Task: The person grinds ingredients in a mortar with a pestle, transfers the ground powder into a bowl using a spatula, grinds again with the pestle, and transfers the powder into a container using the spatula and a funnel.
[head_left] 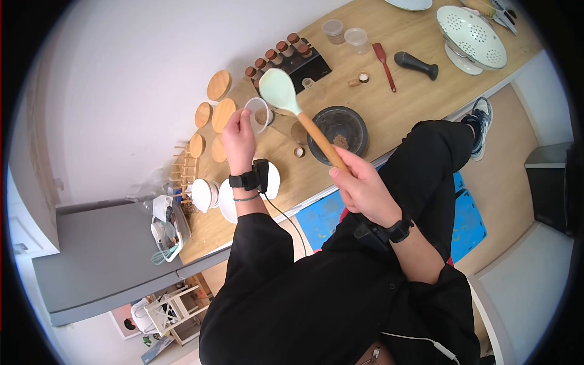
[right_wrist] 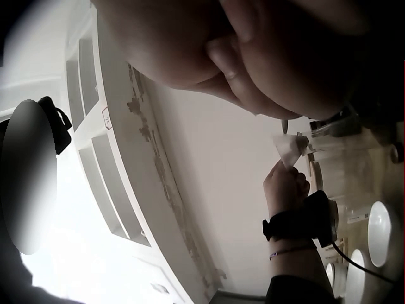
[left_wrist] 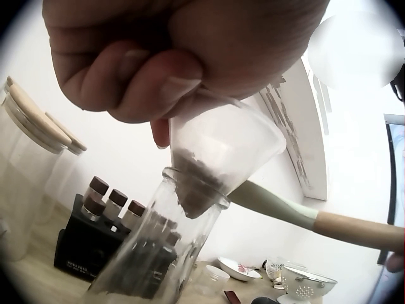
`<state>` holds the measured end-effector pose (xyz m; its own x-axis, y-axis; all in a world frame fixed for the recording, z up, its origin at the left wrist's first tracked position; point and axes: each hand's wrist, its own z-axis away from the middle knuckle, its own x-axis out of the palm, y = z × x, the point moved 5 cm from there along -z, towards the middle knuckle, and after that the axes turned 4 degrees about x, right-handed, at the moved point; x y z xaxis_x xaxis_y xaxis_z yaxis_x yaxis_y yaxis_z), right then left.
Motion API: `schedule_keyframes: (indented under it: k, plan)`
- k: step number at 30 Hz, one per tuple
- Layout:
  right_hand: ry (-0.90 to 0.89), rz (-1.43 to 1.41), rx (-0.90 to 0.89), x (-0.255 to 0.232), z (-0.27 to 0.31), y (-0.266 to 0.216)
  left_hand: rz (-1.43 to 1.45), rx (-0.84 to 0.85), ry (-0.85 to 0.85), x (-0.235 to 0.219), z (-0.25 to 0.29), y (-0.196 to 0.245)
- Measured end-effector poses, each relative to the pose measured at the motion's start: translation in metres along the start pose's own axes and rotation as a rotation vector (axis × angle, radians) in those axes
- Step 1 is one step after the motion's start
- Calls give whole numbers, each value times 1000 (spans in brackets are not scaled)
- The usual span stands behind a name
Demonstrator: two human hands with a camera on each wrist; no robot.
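Observation:
My left hand pinches the rim of a translucent plastic funnel, which holds brown powder. The funnel's lower part sits in the mouth of a clear glass bottle. My right hand grips the wooden handle of a pale green spoon; the spoon's head is beside the funnel, touching or apart I cannot tell. Below the spoon handle stands a dark mortar with some brown powder in it.
Behind the bottle is a black rack of corked jars. Wooden-lidded jars stand near the wall. Further along lie a red brush, a dark pestle and a white colander. White bowls stand near my left wrist.

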<state>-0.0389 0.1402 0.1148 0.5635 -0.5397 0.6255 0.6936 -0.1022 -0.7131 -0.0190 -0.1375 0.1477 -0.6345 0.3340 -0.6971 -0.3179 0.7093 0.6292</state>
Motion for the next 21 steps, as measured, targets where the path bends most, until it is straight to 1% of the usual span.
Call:
schedule_keyframes:
  k: [1, 2, 3, 5, 6, 8, 9, 11, 15, 17, 21]
  plan:
    - [12, -80, -19, -4, -1, 1, 3, 1, 0, 1, 0, 0]
    - [23, -160, -37, -5, -1, 0, 4, -32, -11, 1, 0, -3]
    - [22, -159, -37, -5, 0, 0, 3, -64, -21, 1, 0, -6]
    - [-23, -45, 38, 1, 1, 1, 7, -33, -9, 0, -1, -4]
    - [-22, -45, 37, -1, 1, 2, 13, -2, 1, 0, 0, -1]
    - [5, -171, 9, -7, -1, 4, 12, -2, 0, 1, 0, 0]
    - [4, -171, 10, -6, -1, 4, 8, -3, -1, 0, 0, 1]
    - [-13, -51, 33, -3, -1, 4, 13, -3, 0, -2, 0, 1]
    - [7, -143, -32, -7, -1, 1, 21, -15, -13, 0, 0, 3]
    - [-12, -35, -28, -4, -1, -2, 23, -33, -28, -2, -3, -1]
    - [3, -140, -6, -8, 1, 1, 24, -71, -46, 0, -3, -1]
